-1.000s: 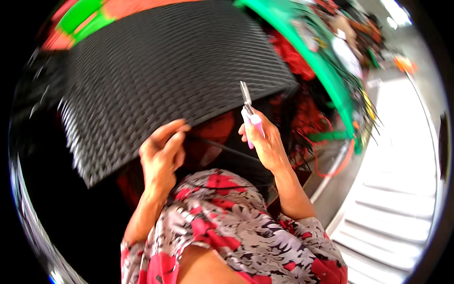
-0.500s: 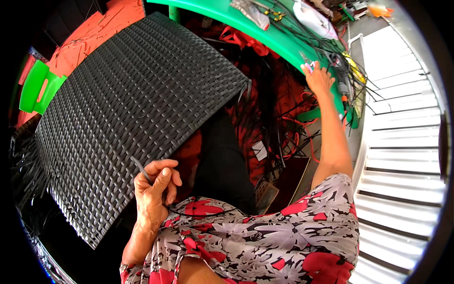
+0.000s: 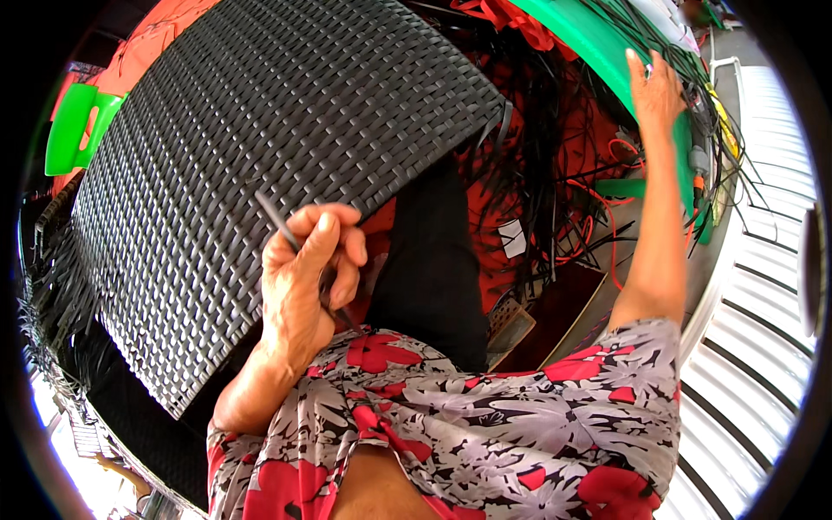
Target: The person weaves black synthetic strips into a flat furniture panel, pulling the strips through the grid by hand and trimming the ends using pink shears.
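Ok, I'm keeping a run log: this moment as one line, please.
left hand: holds dark strip | right hand: at green table, grip unclear | woven panel: before person

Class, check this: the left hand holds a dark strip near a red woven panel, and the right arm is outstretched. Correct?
The colour is wrong: the head view shows a black woven panel. The left hand holds a dark strip near it, and the right arm is outstretched.
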